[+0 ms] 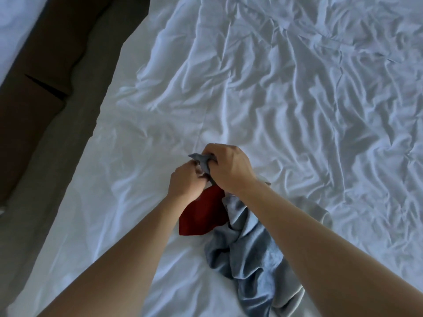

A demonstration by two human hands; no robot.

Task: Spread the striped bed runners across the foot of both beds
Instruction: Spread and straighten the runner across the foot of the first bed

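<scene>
We see both hands close together above the wrinkled white bed sheet (297, 92): right hand (229, 169) fisted around the bunched bed runner (249, 248), left hand (186, 181) pinching it beside. Grey-blue and red runner trails crumpled on the sheet beneath the forearms.

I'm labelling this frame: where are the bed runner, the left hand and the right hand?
bed runner (247, 252): head view, on its bunched grey-blue folds.
left hand (186, 183): head view, back of the hand.
right hand (231, 168): head view, back of the hand.
</scene>
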